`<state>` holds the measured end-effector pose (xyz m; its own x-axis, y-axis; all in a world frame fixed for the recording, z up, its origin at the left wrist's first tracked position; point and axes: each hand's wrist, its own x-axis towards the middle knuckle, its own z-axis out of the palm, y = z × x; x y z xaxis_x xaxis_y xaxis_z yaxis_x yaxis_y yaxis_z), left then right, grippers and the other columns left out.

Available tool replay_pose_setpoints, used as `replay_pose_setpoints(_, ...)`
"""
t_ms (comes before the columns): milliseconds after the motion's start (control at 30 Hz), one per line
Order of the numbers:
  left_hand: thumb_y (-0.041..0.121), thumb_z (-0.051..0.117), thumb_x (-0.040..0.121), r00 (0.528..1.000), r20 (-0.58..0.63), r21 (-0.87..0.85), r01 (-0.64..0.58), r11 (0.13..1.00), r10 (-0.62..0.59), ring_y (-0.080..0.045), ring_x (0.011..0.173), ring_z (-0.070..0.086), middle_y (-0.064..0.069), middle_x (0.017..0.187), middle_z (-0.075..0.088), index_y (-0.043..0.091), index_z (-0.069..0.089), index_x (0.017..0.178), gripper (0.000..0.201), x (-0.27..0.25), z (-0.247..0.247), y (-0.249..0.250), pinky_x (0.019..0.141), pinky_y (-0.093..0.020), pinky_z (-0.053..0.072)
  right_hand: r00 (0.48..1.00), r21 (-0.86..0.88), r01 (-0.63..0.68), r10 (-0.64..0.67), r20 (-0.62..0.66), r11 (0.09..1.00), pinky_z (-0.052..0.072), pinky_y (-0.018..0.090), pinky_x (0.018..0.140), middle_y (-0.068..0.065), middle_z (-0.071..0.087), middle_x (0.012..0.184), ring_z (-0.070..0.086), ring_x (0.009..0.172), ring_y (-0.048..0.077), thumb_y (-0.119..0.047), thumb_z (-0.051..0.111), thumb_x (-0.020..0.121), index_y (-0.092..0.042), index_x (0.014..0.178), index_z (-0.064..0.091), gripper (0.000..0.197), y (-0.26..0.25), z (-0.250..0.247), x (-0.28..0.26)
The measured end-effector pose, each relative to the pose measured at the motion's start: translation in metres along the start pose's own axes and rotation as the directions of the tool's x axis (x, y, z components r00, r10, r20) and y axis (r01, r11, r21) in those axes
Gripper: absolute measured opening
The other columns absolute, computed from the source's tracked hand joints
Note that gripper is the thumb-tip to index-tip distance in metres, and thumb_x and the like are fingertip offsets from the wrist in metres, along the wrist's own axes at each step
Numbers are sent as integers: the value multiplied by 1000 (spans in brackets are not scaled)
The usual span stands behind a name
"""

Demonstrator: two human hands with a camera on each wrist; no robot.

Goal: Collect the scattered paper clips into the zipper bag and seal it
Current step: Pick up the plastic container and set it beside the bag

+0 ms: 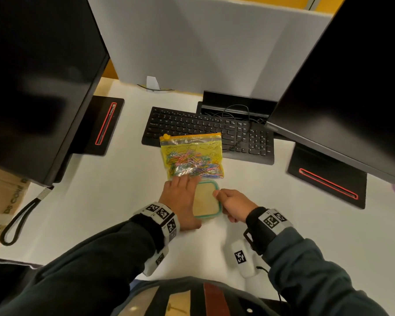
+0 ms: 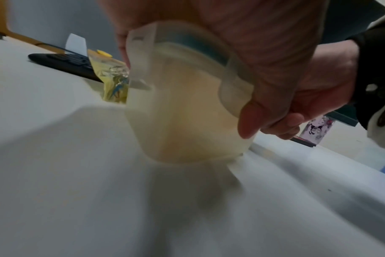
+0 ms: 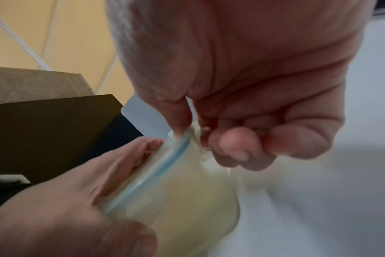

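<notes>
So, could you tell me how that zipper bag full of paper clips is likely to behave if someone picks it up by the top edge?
The zipper bag looks like thin soft plastic, so it would probably sag. The paper clips lie loose in its lower half and would likely shift, bulging the bottom. It probably feels fairly heavy for its size.

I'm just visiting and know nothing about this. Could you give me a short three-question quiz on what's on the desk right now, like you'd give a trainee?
1. True or false: the paper clips lie loose all over the desk.
2. Which thing do both hands touch? A) the keyboard B) the tub C) the bag
3. Fill in: the tub's lid has a ____ rim.

Key
1. False: they are inside the bag, which lies partly on the keyboard.
2. B: the left hand holds the tub's side, and the right hand pinches a flap at its rim.
3. Teal.
</notes>
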<state>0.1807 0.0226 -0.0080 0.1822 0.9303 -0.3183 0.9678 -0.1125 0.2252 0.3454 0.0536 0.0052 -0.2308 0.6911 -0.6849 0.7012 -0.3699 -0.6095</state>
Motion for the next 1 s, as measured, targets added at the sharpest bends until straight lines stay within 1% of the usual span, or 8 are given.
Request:
replay_pose_setpoints(167,63,69,49,1000,-26,-29,-15,999,15,-26,125,29,-6,136,29,23,10,138,114,-2,2,2,109,-44,26,999,-153,18,-24,-38,988,37,25,49,3,44,60,44,48,20,-40,37,96,-19,64,44,40,-1,-8,-2)
replay_pose_setpoints(300,67,74,42,976,-16,-408,194,892,-219,-25,136,18,-5,148,15,24,7,142,127,-17,-1,-10,115,-44,23,971,-257,19,-79,-227,966,39,27,60,2,54,73,53,65,22,-34,53,89,-19,77,47,20,11,-18,-4)
replay_pose_setpoints(333,61,77,47,957,-21,-507,239,828,-289,-25,130,29,-8,140,28,21,19,139,116,-19,-3,-13,110,-39,31,951,-251,42,-116,-287,967,41,28,67,3,56,85,55,75,23,-30,58,86,-20,91,49,14,14,-17,-6)
replay_pose_setpoints(400,42,80,60,938,13,-636,274,721,-345,-24,106,53,-7,111,54,16,48,123,75,-18,-6,-18,91,-30,43,915,-300,168,-262,-307,939,46,32,85,6,48,118,53,103,25,-19,63,81,-26,120,43,44,16,-13,-11)
replay_pose_setpoints(500,25,77,68,934,71,-776,272,569,-349,-13,69,57,0,78,63,12,66,101,37,-10,-5,-16,70,-18,44,908,-438,292,-391,-151,850,31,36,111,3,20,152,27,137,25,-27,66,79,-29,139,31,70,11,2,-21)
replay_pose_setpoints(667,33,70,76,953,106,-745,266,612,-284,-14,82,59,0,85,65,19,65,101,30,0,4,-8,67,-15,41,920,-681,158,-357,-161,715,29,41,109,3,8,156,22,137,27,-60,60,69,-33,141,23,85,14,16,-33)
replay_pose_setpoints(867,40,58,83,973,157,-498,227,837,-170,-15,108,52,-2,118,56,23,53,121,42,-8,19,-28,97,-24,38,885,-509,-136,-126,-449,850,36,40,105,8,16,153,30,131,30,-67,55,72,-29,143,23,87,36,-14,-40)
replay_pose_setpoints(1000,41,57,83,970,129,-328,238,914,-207,-18,134,27,3,144,31,31,47,126,46,-32,16,-58,113,-30,24,862,-387,-150,-71,-502,910,33,39,109,10,8,155,24,134,32,-70,52,74,-25,146,17,92,32,-39,-25)
